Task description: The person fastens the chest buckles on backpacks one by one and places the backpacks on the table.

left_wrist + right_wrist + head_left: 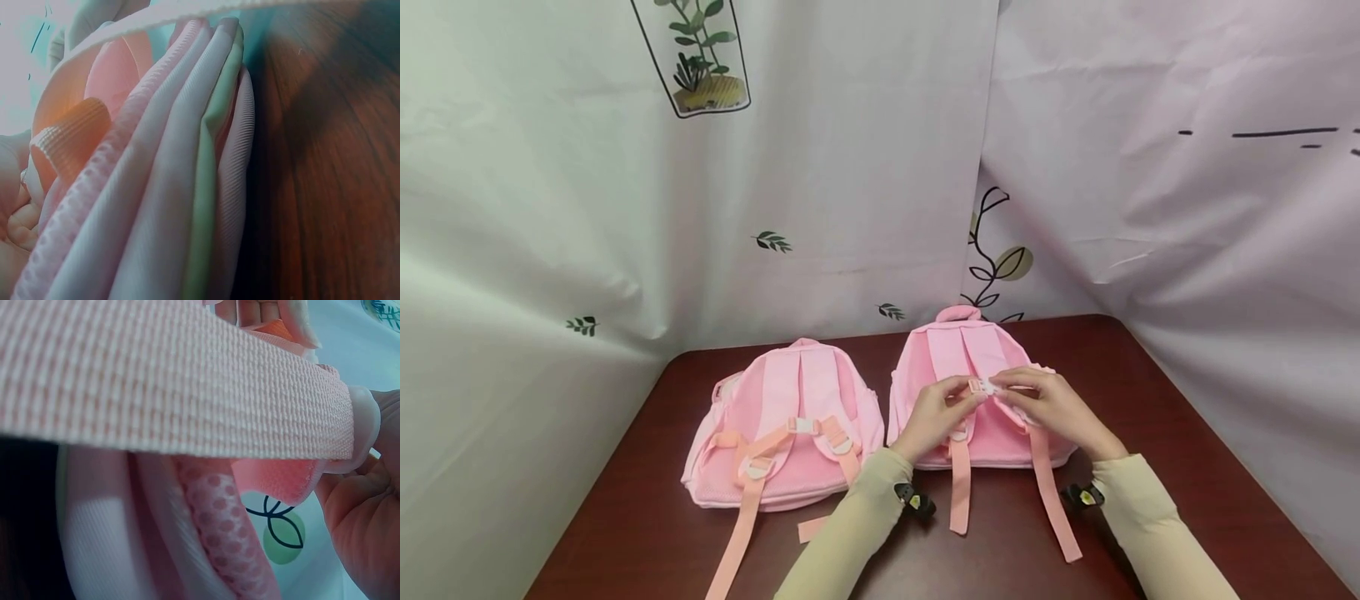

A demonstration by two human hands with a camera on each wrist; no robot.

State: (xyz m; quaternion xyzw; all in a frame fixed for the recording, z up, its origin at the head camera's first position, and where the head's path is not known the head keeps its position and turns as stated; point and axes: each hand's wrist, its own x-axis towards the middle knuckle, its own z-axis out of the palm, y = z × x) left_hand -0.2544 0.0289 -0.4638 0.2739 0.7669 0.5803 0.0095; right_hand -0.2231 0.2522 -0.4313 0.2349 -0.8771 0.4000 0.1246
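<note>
Two pink backpacks lie on the table with their strap sides up. Over the right backpack [917, 375], my left hand [934, 410] and right hand [1060, 407] meet at a small white buckle [983, 386] on its orange chest strap. Thumb and fingertips of each hand pinch one side of it. Whether its two halves are locked together I cannot tell. In the right wrist view, pale pink webbing [175, 381] crosses in front, ending at a white plastic adjuster [365, 422] near the right hand. The left wrist view shows an orange strap loop [78, 134] beside the left hand.
Left of my arms lies the other backpack [737, 467], its chest strap joined by a white buckle [803, 426]. Loose strap tails [1054, 500] hang toward the front of the dark red table [1150, 417]. A printed white curtain [865, 167] stands behind.
</note>
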